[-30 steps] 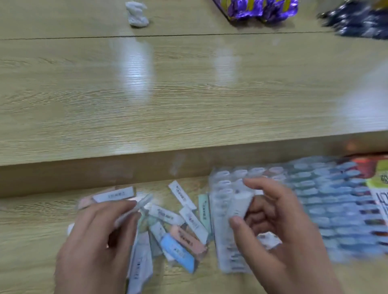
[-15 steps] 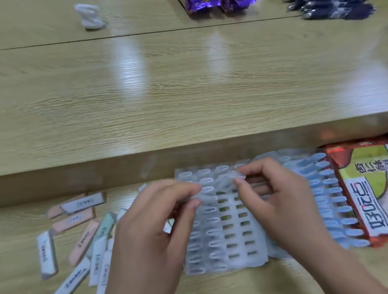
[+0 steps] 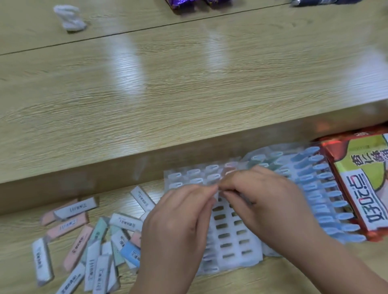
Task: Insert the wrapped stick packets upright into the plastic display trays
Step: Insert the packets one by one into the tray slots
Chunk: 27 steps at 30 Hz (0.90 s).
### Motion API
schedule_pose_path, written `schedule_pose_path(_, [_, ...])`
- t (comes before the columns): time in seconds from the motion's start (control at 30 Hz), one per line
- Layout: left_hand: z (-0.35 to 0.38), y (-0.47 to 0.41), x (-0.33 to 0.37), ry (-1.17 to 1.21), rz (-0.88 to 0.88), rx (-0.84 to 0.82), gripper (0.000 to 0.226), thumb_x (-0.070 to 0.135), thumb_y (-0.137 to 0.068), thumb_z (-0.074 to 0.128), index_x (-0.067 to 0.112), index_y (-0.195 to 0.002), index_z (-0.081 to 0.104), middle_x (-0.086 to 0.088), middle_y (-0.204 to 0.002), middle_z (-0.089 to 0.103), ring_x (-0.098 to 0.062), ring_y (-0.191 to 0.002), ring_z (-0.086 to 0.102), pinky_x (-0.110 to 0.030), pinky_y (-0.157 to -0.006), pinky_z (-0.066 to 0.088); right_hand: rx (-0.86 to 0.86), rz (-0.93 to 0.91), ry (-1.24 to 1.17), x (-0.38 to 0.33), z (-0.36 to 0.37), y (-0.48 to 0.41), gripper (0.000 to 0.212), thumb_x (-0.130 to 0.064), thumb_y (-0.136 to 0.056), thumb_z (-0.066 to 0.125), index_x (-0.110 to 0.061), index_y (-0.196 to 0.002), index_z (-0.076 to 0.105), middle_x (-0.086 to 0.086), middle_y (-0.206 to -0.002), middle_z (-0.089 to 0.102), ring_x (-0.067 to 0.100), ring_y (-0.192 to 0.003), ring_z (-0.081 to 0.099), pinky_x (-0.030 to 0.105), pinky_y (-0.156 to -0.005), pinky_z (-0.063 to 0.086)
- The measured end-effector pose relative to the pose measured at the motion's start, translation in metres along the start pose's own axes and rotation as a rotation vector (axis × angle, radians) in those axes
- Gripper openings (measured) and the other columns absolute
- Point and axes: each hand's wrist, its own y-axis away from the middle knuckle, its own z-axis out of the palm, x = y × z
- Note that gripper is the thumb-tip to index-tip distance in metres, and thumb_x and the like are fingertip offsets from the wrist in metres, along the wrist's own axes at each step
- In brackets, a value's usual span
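L hand (image 3: 178, 226) & R hand (image 3: 266, 201) were nearest the camera, wrists entering from the bottom edge. They met fingertip to fingertip over the far part of the clear tray (image 3: 235, 241). Both grips were drawn in to a tight pinch, fingers curled, on one small pale packet (image 3: 217, 196). It was mostly hidden by fingers & blurred, so its tilt could not be told.

Loose packets (image 3: 90, 241) lay flat in a scatter on the bench (image 3: 273, 281) to the L of the hands: pink, white, pale green, one blue. Some overlapped, none upright.

The clear tray lay flat under the hands. Its near rows showed dark open slots, its far rows pale rounded tops.

The blue tray (image 3: 319, 201) sat at R, touching the clear tray, its rows full of blue tops. A red-green box (image 3: 367, 184) lay against its R side, partly out of frame.

Beyond was a step up to the upper bench level (image 3: 189, 94), glossy wood w/ glare.

At the far edge were a white wad (image 3: 70, 17) at L, purple wrappers (image 3: 182, 3) mid & dark packs (image 3: 325, 2) at R, all well apart from the trays.
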Motion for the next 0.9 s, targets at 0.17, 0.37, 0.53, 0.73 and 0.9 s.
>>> schedule_pose_path(0.17, [0.007,0.003,0.000,-0.040,-0.015,0.050,0.012,0.028,-0.092,0.060,0.022,-0.088,0.069,0.021,-0.088,0.064,0.008,-0.076,0.039,-0.003,-0.074,0.035,0.032,-0.030,0.023,0.005,0.006,0.002,0.019,-0.020,-0.082,0.068,-0.026,-0.099,0.075,-0.013,-0.093,0.072,0.011,-0.088,0.064,0.020,-0.073,0.045])
schedule_pose_path(0.37, [0.010,0.002,-0.001,0.036,0.045,0.121,0.003,0.013,-0.086,0.073,0.015,-0.085,0.074,0.011,-0.095,0.073,-0.009,-0.084,0.067,-0.025,-0.066,0.054,0.018,-0.013,-0.032,0.005,0.006,0.003,0.021,-0.026,-0.088,0.058,-0.026,-0.101,0.075,-0.014,-0.094,0.072,0.006,-0.092,0.062,0.014,-0.079,0.040])
schedule_pose_path(0.53, [0.007,-0.001,-0.003,-0.001,0.079,0.063,0.005,0.012,-0.085,0.073,0.017,-0.086,0.075,0.015,-0.097,0.072,-0.016,-0.076,0.065,-0.030,-0.062,0.052,0.026,-0.022,-0.042,0.005,0.006,0.002,0.021,-0.027,-0.089,0.057,-0.024,-0.100,0.075,-0.014,-0.094,0.072,0.005,-0.094,0.062,0.015,-0.080,0.041])
schedule_pose_path(0.73, [0.011,0.006,-0.006,-0.049,0.111,0.017,0.009,0.006,-0.083,0.075,0.015,-0.081,0.072,0.011,-0.091,0.072,-0.020,-0.074,0.061,-0.035,-0.063,0.051,0.020,-0.005,-0.016,0.004,0.006,0.002,0.020,-0.022,-0.083,0.067,-0.024,-0.100,0.076,-0.012,-0.093,0.073,0.009,-0.089,0.066,0.018,-0.078,0.043])
schedule_pose_path(0.9, [0.003,0.003,0.008,-0.266,0.075,-0.067,0.005,0.020,-0.082,0.073,0.016,-0.082,0.070,0.000,-0.100,0.063,-0.023,-0.080,0.055,-0.037,-0.062,0.048,0.048,-0.034,0.063,-0.001,0.000,0.005,0.028,-0.020,-0.089,0.055,-0.018,-0.107,0.075,-0.003,-0.099,0.072,0.020,-0.088,0.063,0.026,-0.076,0.043])
